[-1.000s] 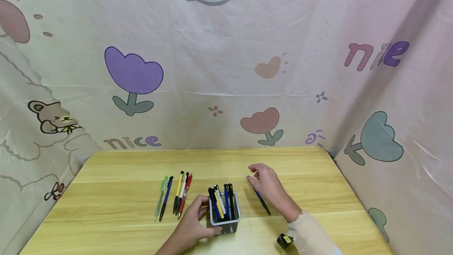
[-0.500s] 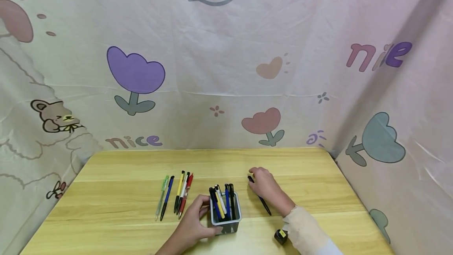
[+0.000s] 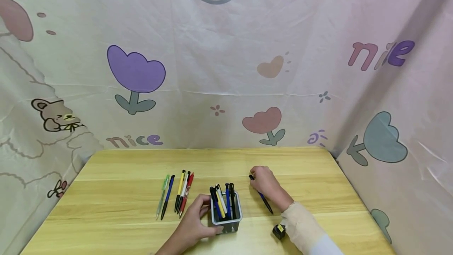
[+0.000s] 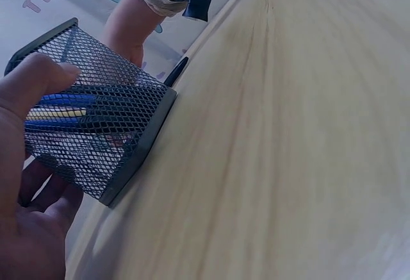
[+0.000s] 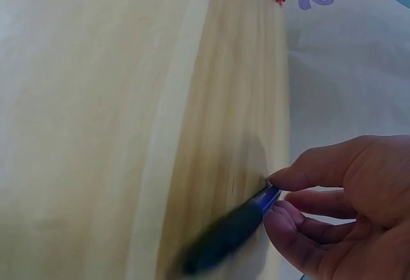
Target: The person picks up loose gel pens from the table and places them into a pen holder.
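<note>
My left hand [image 3: 192,222] holds a black mesh pen holder [image 4: 109,126], thumb on one side and fingers round the other. Several pens [image 3: 226,204] stand inside it, some blue, one yellow and white, and dark ones. To the right, my right hand [image 3: 266,184] pinches a blue pen with a black grip [image 3: 265,203] between thumb and fingers. In the right wrist view that pen [image 5: 221,238] slants down and left from the fingertips [image 5: 280,179]. The hand hides part of the pen's upper length in the head view.
Left of the holder lie several pens: a clear green one [image 3: 162,198], a blue one [image 3: 168,198], a yellow one [image 3: 180,192], a white one [image 3: 184,193] and red ones [image 3: 186,196]. A small black device [image 3: 279,231] hangs at the right wrist. A patterned cloth [image 3: 212,70] rises behind the table [image 3: 116,192].
My right hand has closed its fingers round the upper part of the blue pen, shifting slightly. The left hand and pen holder stay in place.
</note>
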A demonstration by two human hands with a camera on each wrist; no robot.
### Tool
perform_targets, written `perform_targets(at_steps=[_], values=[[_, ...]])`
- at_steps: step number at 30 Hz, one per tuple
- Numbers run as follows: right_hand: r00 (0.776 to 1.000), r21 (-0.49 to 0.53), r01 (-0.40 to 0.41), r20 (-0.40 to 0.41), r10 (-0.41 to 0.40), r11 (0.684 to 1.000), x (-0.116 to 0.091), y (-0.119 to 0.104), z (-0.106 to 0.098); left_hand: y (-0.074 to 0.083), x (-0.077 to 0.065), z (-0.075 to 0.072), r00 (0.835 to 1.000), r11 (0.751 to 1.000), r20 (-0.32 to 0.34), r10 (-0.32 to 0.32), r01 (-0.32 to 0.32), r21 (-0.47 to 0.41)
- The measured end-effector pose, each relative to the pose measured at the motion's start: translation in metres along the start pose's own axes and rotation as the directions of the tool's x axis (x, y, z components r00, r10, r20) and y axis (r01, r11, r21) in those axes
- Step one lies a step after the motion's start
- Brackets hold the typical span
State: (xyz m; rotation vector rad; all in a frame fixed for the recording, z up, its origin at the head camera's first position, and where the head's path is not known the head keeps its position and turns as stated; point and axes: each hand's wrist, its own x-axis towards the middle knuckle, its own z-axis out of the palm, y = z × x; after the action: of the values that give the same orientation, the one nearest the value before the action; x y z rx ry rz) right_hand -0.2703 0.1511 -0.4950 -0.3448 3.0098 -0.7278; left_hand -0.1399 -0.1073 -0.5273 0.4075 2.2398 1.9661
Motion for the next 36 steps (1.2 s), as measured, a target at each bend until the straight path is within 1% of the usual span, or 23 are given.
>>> perform_targets(at_steps=[4,8,14,21,26,29,33,36], values=[[0.999,-0.004,-0.038,0.021,0.038,0.999,0.002,-0.001,-0.001,0.0,0.0,0.0,1.0,1.0,-0.007,-0.001,0.001,0.006],[0.998,-0.023,-0.057,0.027,0.057,0.998,0.003,-0.002,-0.002,0.001,0.0,0.001,1.0,1.0,-0.01,-0.008,0.008,0.01],[0.997,-0.044,-0.058,0.04,0.06,0.997,0.004,-0.002,-0.003,0.003,0.0,0.001,1.0,1.0,-0.023,-0.006,0.007,0.024],[0.994,-0.051,-0.069,0.084,0.073,0.996,0.004,-0.003,-0.005,0.002,0.0,0.001,1.0,1.0,-0.027,-0.006,0.007,0.022],[0.991,-0.024,-0.075,0.109,0.077,0.997,0.0,-0.004,-0.007,0.001,-0.001,0.001,1.0,1.0,-0.021,-0.003,0.004,0.026],[0.99,0.013,-0.087,0.114,0.085,0.996,-0.002,-0.006,-0.01,0.002,-0.001,0.001,1.0,1.0,-0.016,-0.005,0.005,0.02],[0.991,0.063,-0.094,0.097,0.088,0.994,-0.006,-0.009,-0.016,0.002,-0.001,0.001,1.0,1.0,-0.012,-0.009,0.009,0.017],[0.995,0.095,-0.079,0.07,0.072,0.992,-0.009,-0.011,-0.021,0.002,-0.001,0.001,1.0,1.0,-0.012,-0.015,0.015,0.016]])
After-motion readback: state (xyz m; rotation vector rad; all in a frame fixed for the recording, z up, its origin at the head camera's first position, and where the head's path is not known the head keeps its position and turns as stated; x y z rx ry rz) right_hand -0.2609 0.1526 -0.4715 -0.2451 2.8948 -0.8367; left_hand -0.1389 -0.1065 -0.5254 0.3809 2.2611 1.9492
